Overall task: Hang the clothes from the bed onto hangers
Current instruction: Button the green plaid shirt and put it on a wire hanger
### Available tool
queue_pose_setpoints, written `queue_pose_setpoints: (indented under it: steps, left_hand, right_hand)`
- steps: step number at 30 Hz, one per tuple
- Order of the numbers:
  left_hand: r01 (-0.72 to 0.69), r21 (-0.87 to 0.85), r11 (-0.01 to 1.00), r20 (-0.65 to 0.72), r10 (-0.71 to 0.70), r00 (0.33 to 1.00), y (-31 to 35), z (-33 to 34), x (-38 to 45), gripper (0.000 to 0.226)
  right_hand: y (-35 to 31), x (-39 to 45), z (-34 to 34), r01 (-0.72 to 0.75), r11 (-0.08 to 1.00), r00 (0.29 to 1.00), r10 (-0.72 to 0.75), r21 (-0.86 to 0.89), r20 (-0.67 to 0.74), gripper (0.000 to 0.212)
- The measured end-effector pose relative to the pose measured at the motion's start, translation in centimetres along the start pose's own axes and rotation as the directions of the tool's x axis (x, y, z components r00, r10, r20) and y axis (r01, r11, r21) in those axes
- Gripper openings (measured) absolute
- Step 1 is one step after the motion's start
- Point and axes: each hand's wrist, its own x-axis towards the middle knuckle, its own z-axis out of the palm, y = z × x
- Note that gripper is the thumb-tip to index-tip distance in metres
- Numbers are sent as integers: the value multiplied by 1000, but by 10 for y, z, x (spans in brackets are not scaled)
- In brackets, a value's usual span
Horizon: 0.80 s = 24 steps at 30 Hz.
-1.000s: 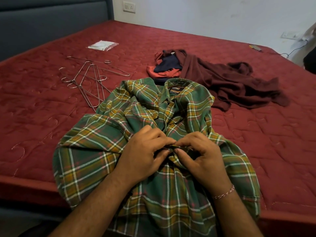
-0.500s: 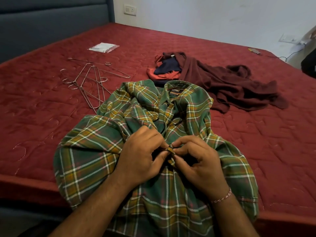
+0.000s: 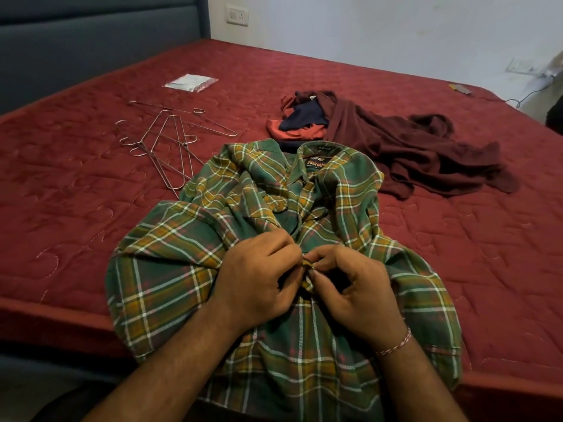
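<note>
Red quilted bed [image 3: 91, 239] carries the green plaid shirt [image 3: 170, 269] at its near edge; left hand [image 3: 256, 281] and right hand [image 3: 359, 296] pinch its placket. Wire hangers [image 3: 164, 141] lie beyond the left hand.

A bedroom in a home. A wide bed [image 3: 457, 269] fills most of the view, covered with a dark red quilted bedspread [image 3: 76, 208] stitched in curling patterns. A padded blue-grey headboard [image 3: 91, 41] stands along the left side. Behind the bed is a plain white wall [image 3: 380, 32] with a switch and socket plate [image 3: 237, 16] near the headboard and another plate [image 3: 521, 66] at the far right with a thin cable [image 3: 530, 94] trailing from it. Clothes lie on the bedspread: a green plaid shirt [image 3: 170, 269] and a heap of maroon, orange and navy garments [image 3: 411, 147], beside loose wire hangers [image 3: 166, 138].
</note>
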Motion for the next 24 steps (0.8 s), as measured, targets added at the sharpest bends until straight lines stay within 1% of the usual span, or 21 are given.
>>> queue_pose_setpoints:
  steps: [2,5,6,8,9,10,11,12,14,15,16,17,18,19,21,22,24]
  left_hand:
    - [-3,28,1000,40,2,999,-1,-8,4,10]
    - [-10,152,988,179,-18,984,-15,-27,14,27]
    - [-13,201,979,198,-27,980,-22,-36,18,29]
    - [-18,266,964,219,-42,975,-40,-58,24,24]
    - [-21,261,965,248,-46,968,-48,-70,27,20]
    - [-12,207,978,292,-50,955,-55,-81,30,16]
    - [18,110,994,343,-55,938,-60,-93,33,12]
    - [61,-15,998,382,-50,923,-64,-100,35,10]
    - [150,-203,968,391,-60,918,-73,-112,40,13]
    - [195,-258,946,372,-89,924,-77,-114,41,16]
    - [228,-293,928,336,-124,934,-82,-115,46,18]
    - [265,-316,911,280,-177,943,-87,-112,49,21]
    - [296,-330,896,190,-244,951,-90,-109,58,27]
    - [325,-322,889,84,-315,945,-93,-104,67,30]
    - [355,-285,891,-117,-399,909,-94,-95,89,28]
    - [349,-263,899,-197,-404,893,-91,-92,97,23]
    - [308,-168,936,-337,-348,875,-86,-92,111,11]
  right_hand:
    - [-1,0,-3,-36,999,998,36,4,-48,10]
    - [-6,1,-8,-37,998,994,31,-47,-106,9]
    - [-8,5,-12,-27,998,994,21,-58,-109,9]
    - [-11,12,-21,-29,995,993,17,-96,-117,10]
    - [-12,17,-27,-42,992,993,29,-116,-112,10]
    - [-13,23,-34,-61,990,995,50,-125,-90,10]
    - [-14,30,-41,-78,991,996,73,-113,-47,10]
    - [-15,37,-50,-86,992,996,88,-93,17,9]
    - [-13,54,-68,-85,994,980,96,-73,174,10]
    - [-9,60,-75,-93,993,965,107,-67,241,12]
    - [-6,70,-80,-127,991,951,136,-51,276,13]
    - [-1,77,-82,-192,981,941,193,-30,277,12]
    - [5,88,-84,-244,969,940,243,-28,238,12]
    - [10,98,-82,-270,962,949,274,-46,159,15]
    - [19,119,-79,-281,949,959,283,-143,-4,19]
    - [19,127,-78,-286,937,958,280,-199,-55,19]
    - [15,138,-80,-315,898,949,290,-307,-125,23]
